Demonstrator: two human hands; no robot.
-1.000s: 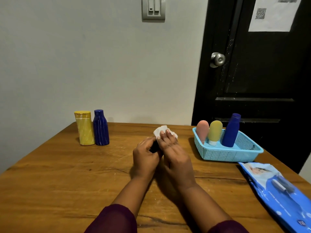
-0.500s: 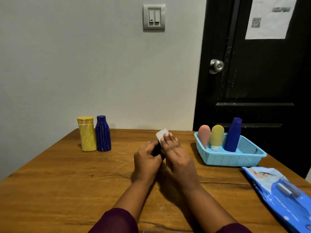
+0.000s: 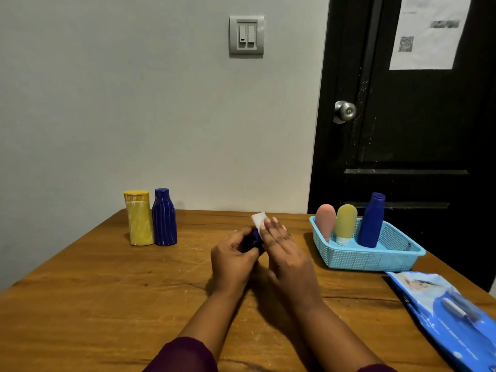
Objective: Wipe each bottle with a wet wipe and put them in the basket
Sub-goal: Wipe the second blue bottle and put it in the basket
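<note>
1. While the left hand point(image 3: 233, 259) curled round a small dark blue bottle point(image 3: 256, 237) over the table point(image 3: 107, 291), both hands hid most of it.
2. The right hand point(image 3: 290, 261) pressed straight fingers on the wet wipe point(image 3: 258, 220); its thumb was hidden.
3. The wipes pack point(image 3: 451, 318) was cut off.

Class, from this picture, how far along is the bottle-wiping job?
Done: pink bottle, yellow-green bottle and tall blue bottle stand in the basket. In hand: left hand grips a small dark bottle; right hand presses the wipe on it. Remaining: yellow bottle and striped blue bottle, untouched.
</note>
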